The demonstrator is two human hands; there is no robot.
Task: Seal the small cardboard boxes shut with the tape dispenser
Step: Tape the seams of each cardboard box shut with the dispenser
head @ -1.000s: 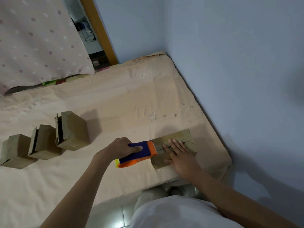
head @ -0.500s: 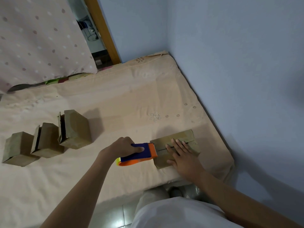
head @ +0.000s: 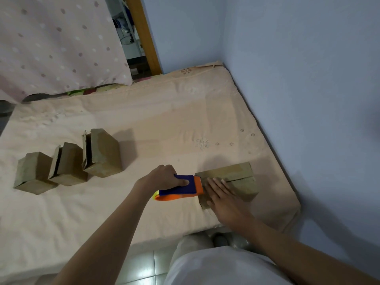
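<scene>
While three small cardboard boxes point(head: 67, 163) sit in a row well left of the box being sealed point(head: 236, 177), a peach bedsheet point(head: 164, 120) covers the mattress under them all. Left hand point(head: 164, 176) grips the blue-and-orange tape dispenser point(head: 180, 188), its nose touching that box's left edge. Right hand point(head: 224, 197) presses flat, fingers straight, on the box top. Blue walls point(head: 308, 79) meet behind and right of it; tiled floor point(head: 141, 270) below.

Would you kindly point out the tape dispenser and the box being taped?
tape dispenser point(head: 178, 187), head view, blue side of its body.
box being taped point(head: 239, 174), head view, top flaps near the seam.
</scene>
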